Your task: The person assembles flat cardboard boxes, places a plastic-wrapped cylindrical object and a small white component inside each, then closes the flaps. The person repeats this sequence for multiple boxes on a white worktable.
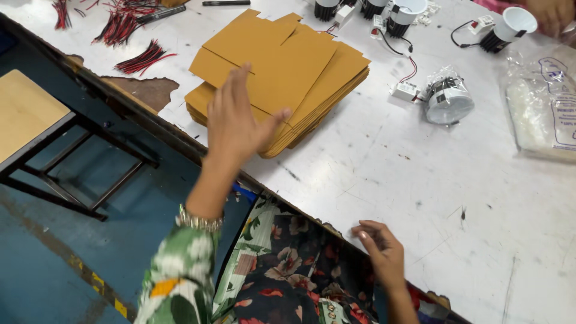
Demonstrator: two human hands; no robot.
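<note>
While a white, scuffed worktable [420,198] fills most of the view, a blue floor and a metal-framed stool with a wooden seat [27,111] lie beside it on the left. On the table's near-left part rests a stack of flat brown cardboard box blanks [288,72], fanned slightly out of line. The left hand [237,120] reaches over the stack's near edge, fingers spread and straight above, thumb pressed to the edge of the top sheets, so it pinches the uppermost blanks loosely. The right hand [381,252] rests at the table's near edge, well apart from the stack, its fingers curled together and holding nothing. To the right lies a clear plastic bag [543,102] with white contents. Nearer the stack sits a round lamp fitting in clear wrap [449,99], wired to a small white driver box [405,91]. Bundles of red and black wires [144,58] lie at the table's far left.
</note>
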